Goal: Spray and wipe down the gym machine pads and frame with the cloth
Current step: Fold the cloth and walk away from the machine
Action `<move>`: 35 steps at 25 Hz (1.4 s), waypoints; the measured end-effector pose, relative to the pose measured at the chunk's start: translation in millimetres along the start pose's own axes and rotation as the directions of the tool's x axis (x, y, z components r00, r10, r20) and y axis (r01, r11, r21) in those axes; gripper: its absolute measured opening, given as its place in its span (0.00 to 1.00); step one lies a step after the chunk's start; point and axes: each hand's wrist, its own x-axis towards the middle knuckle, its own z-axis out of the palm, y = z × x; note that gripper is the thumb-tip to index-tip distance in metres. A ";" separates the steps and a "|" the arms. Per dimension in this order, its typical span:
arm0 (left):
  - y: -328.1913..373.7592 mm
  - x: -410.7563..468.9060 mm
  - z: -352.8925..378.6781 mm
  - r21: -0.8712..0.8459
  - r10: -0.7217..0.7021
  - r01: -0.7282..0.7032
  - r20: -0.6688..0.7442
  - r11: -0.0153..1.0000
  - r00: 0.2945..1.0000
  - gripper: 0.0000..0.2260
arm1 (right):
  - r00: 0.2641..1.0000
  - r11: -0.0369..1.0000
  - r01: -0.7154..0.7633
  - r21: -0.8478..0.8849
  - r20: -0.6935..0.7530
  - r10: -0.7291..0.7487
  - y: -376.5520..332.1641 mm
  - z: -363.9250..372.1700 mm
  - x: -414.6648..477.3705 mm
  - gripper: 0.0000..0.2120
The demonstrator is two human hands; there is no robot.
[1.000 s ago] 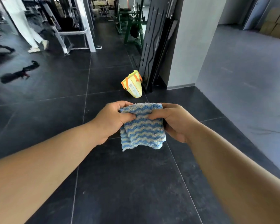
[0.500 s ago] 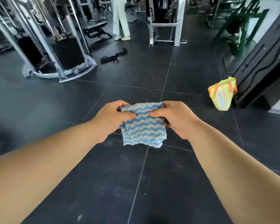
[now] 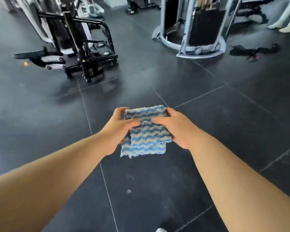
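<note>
Cloth [image 3: 147, 133], folded blue-and-beige wavy-striped terry, pinched at either side by left hand [image 3: 117, 131] and right hand [image 3: 179, 129] over dark tiled floor [image 3: 157, 190]; black-framed gym machine [image 3: 89, 67] well beyond.

Dark tiled floor [image 3: 208, 123] crossed by thin pale joints; a pale speck [image 3: 129, 191] lies on a near tile. Far right: a black strap-like object [image 3: 253, 51] with a red spot, flat on the floor. Beyond it, a person's white-clad legs [image 3: 288, 28], blurred. Near edge: a white shoe tip [image 3: 161, 230].
</note>
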 end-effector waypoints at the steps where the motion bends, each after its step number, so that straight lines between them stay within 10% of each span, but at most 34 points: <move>1: -10.2 8.2 -24.1 -0.030 -0.031 0.030 -0.040 0.999 0.999 0.16 | 0.997 0.999 -0.047 -0.009 0.067 0.047 0.3 21.0 19.9 0.10; 8: -95.2 18.0 -196.6 -0.083 -0.142 0.117 -0.439 0.990 0.887 0.14 | 0.926 0.945 -0.066 -0.319 0.334 0.177 12.1 216.3 107.0 0.06; 16: -171.7 -31.5 -369.1 -0.387 -0.325 0.098 -0.579 0.917 0.748 0.16 | 0.795 0.904 0.091 -0.418 0.577 0.187 43.2 434.1 119.0 0.07; 35: -202.7 -59.6 -493.4 -0.573 -0.504 -0.032 -0.745 0.819 0.438 0.15 | 0.480 0.785 0.359 -0.505 0.821 0.309 19.8 630.3 146.0 0.08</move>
